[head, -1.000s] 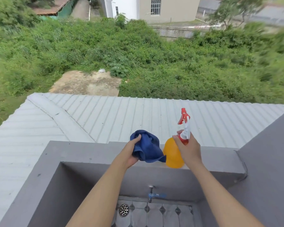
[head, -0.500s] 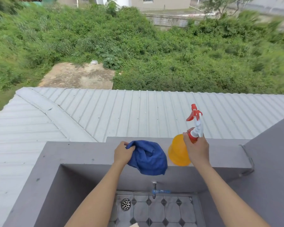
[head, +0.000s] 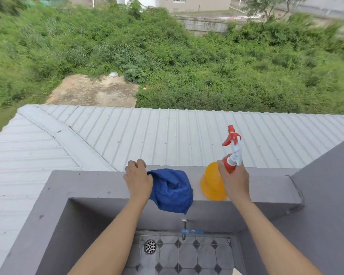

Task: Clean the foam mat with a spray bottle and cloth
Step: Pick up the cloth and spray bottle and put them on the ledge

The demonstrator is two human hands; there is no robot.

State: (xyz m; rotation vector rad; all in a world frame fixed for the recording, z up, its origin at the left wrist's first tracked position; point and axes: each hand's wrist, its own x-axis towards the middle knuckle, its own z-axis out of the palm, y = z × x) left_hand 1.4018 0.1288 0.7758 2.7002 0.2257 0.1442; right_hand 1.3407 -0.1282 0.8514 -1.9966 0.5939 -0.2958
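Note:
A crumpled blue cloth [head: 172,190] lies on the grey concrete ledge [head: 91,183], its lower corner hanging over the inner edge. My left hand [head: 137,178] rests on the ledge at the cloth's left side, fingers curled, thumb pinching the cloth's edge. To its right an orange spray bottle [head: 210,183] with a red and white trigger head stands on the same ledge. My right hand [head: 234,179] is wrapped around its neck. No foam mat is in view.
Below the ledge is a grey wash basin with a tiled floor [head: 187,255], a round drain [head: 150,246] and a blue-handled tap [head: 191,231]. A corrugated metal roof [head: 167,135] lies beyond the ledge, then overgrown greenery. A grey wall [head: 326,195] rises at the right.
Both hands have lowered: the cloth has gone from being held up to lying on the ledge, and the bottle has come down and to the right, upright on the ledge.

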